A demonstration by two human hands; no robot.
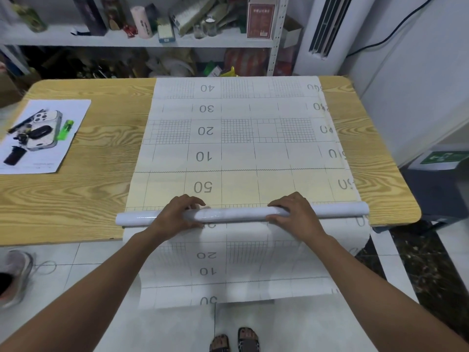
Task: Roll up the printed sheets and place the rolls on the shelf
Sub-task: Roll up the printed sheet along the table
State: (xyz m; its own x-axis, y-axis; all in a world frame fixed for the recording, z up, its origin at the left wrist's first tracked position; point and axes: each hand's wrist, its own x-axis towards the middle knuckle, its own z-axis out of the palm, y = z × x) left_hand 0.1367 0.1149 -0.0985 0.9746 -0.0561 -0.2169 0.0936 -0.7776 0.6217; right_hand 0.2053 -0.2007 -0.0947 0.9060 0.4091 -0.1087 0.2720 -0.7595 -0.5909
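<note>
A wide printed sheet point(238, 138) with grid squares and numbers lies across the wooden table point(83, 189) and hangs over the near edge toward the floor. A glossy white roll point(238, 214) lies crosswise on the sheet near the table's front edge. My left hand point(181, 212) grips the roll left of its middle, fingers curled over the top. My right hand point(291, 212) grips it right of the middle in the same way. The white shelf point(142, 40) stands behind the table, crowded with items.
A white paper point(43, 138) on the table's left carries a phone, a green lighter and small dark objects. An air-conditioning unit point(327, 26) stands at the back right. A shoe point(15, 278) lies on the tiled floor at the left; my sandalled feet point(234, 340) are below.
</note>
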